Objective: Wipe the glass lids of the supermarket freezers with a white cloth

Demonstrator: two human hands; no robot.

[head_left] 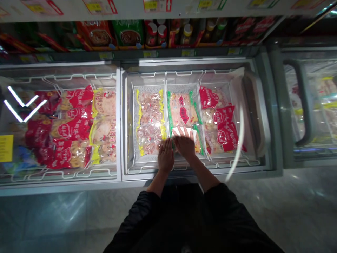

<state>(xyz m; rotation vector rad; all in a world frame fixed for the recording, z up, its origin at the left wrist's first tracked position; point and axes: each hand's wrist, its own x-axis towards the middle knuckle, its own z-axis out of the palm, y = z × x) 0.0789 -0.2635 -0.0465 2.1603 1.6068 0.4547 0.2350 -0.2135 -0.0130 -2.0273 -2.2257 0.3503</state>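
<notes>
My right hand [185, 144] lies with spread fingers on a folded white cloth [191, 133], pressing it flat over the middle section of a chest freezer. Close beside it, my left hand [166, 154] is laid flat with its fingers stretched out, and its palm faces down. Both seem to rest on the freezer's glass lid [238, 123], though the clear surface is hard to make out. Under the cloth are green-edged frozen food bags [183, 109]. Yellow-edged bags [150, 119] are stacked left of my left hand, and red bags [223, 123] lie to the right.
White wire baskets [166, 84] divide the freezer. A further section at left holds red bags [71, 123] and yellow-edged bags [105, 123]. Above the back edge runs a shelf with jars [186, 33] and packets [128, 33]. Another freezer [302, 105] stands at right.
</notes>
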